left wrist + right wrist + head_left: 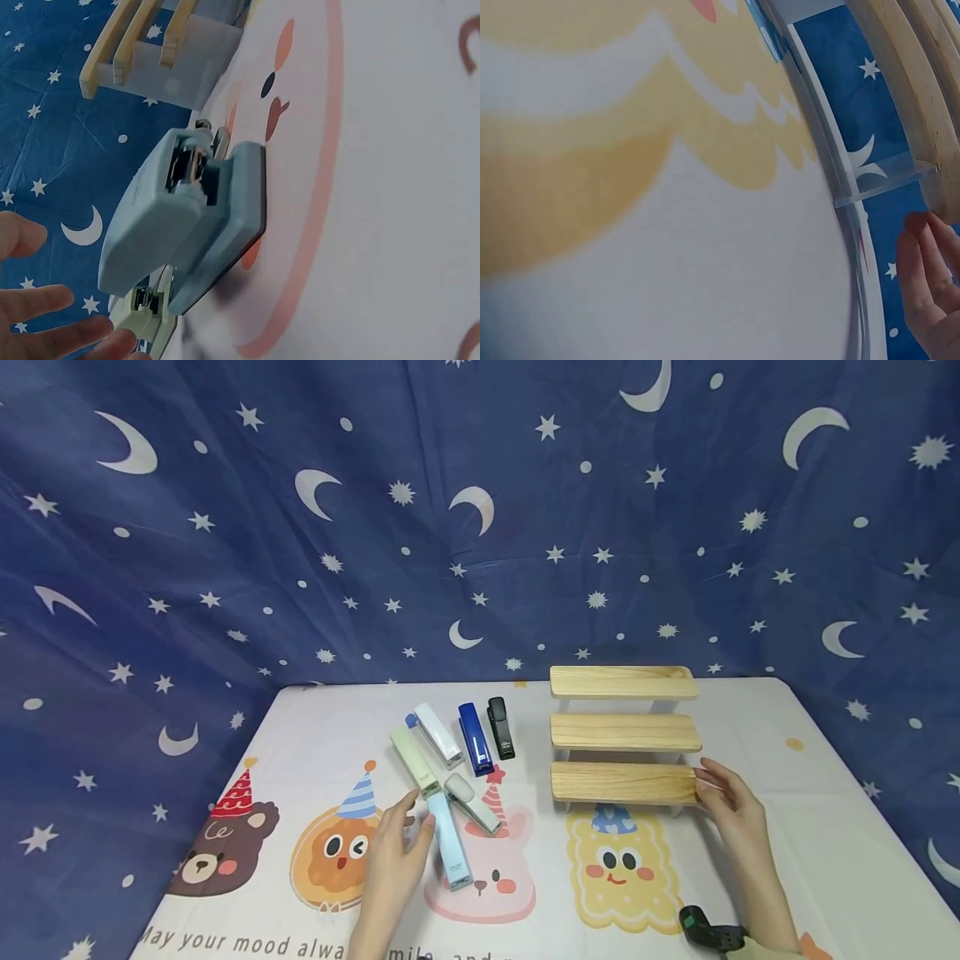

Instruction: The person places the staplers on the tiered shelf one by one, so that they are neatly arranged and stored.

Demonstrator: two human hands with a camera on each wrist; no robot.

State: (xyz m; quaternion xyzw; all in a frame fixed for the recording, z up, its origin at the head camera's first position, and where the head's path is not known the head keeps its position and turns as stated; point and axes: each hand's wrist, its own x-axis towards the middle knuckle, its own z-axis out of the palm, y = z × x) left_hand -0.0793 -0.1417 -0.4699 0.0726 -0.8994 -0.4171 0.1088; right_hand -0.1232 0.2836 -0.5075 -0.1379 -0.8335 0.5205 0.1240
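Observation:
My left hand [397, 852] is beside the light blue stapler [450, 842], thumb and fingers spread and holding nothing. In the left wrist view, fingers [45, 300] reach past that stapler's side, overlapping the light green stapler [142, 311] behind. A grey-white stapler [472, 804] lies slanted just right of the light blue one. Farther back are a white stapler [438, 735], a dark blue stapler [476, 739] and a black stapler [501, 728]. At the right, my right hand [731, 802] touches the end of the lowest board of a three-step wooden display stand [624, 783] with its fingertips.
The stand's wooden boards rise in steps toward the back on clear side supports [885, 180]. A white tablecloth [840, 860] with cartoon prints covers the table. Behind hangs a blue curtain [525, 510] with moons and stars.

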